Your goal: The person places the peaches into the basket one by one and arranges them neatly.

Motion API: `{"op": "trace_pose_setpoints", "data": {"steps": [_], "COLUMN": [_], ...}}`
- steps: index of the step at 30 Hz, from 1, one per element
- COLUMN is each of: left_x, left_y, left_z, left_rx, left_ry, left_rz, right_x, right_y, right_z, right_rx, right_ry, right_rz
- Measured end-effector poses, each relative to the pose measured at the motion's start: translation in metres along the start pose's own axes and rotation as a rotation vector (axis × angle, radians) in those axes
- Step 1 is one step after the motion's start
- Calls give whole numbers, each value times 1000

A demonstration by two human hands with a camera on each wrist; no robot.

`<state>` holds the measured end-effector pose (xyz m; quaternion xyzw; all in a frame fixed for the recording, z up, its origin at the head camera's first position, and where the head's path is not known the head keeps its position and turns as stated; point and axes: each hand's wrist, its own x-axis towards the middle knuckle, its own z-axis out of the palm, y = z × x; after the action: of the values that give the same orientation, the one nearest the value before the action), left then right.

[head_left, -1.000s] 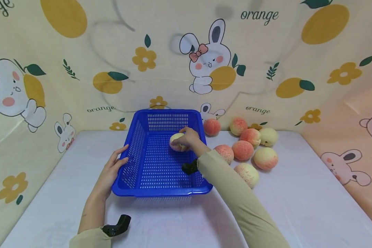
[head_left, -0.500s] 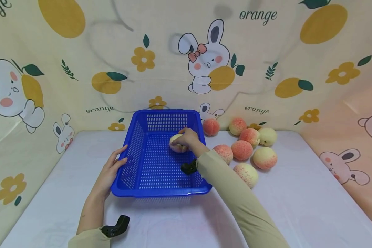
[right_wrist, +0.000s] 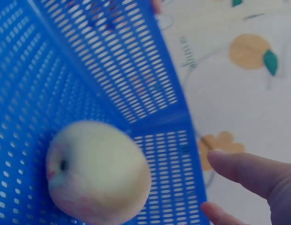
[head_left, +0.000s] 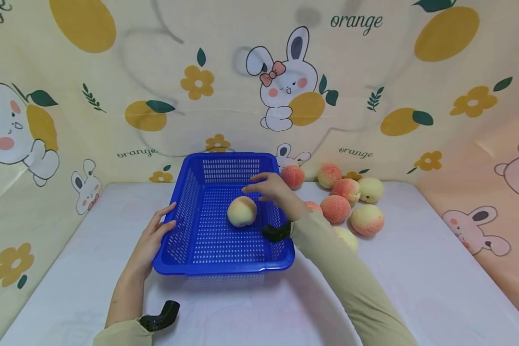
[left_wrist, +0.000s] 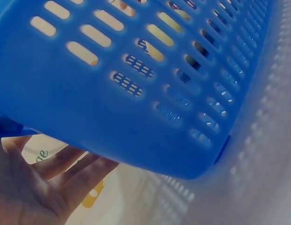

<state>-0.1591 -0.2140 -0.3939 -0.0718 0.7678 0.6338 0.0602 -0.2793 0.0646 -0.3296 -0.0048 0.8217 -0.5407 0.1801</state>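
Reaching in from the bottom left over the white bench (head_left: 225, 312), out of a tan left sleeve (head_left: 123, 334) with a black wrist piece (head_left: 162, 317) at the cuff. Farther up, touching the left rim of the blue basket (head_left: 225, 269) with the left grip (head_left: 149, 242), relaxed, with thumb and forefinger parted; seen in the left wrist view with long, straight fingers, hidden at the tips behind the blue edge. Slanting in from the lower right, out of a tan right sleeve (head_left: 350, 283). Deeper in, set with a pale peach (head_left: 242, 211) on the perforated basket floor, near the middle. Just beyond and to the right of that, poised over the basket with the right grip (head_left: 274, 186), loosely spread at thumb and fingers, apart from the fruit. Outside, to the right, scattered with eight more peaches (head_left: 367, 220), pink or yellowish, partly covered by the sleeve at two. Farthest back, hung with a cream backdrop (head_left: 233, 38) printed with rabbits and flowers.
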Motion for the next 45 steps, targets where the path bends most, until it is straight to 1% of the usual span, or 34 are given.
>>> {"op": "trace_pose_setpoints", "data": {"steps": [9,12,20,25,29,34,40,45], "left_x": [-1,-1,-1,-1,-1,-1,-1,0], "left_y": [1,1,0,-1,0,0,-1,-1], "left_z": [1,1,0,0,0,0,-1,0], "left_rx": [9,10,8,20,24,14,13,18], "left_ry": [-3,-2,-4,-7,-7,-14,-14,-15], "left_rz": [12,10,-9,-20,-21,-18,-12,-9], "right_x": [-12,-16,-29,-34,-38,-40,-43,-45], "right_y": [6,10,22,34,43,52,62,71], "right_z": [-20,-28,-46,-57,-66,-74,-79,-82], "right_rx": [215,262,283,302,302,275,240,242], "right_ry": [-37,-42,-22,38,82,106,131,156], "right_rz": [-77,-101,-154,-162,-137,-113,-111,-92]}}
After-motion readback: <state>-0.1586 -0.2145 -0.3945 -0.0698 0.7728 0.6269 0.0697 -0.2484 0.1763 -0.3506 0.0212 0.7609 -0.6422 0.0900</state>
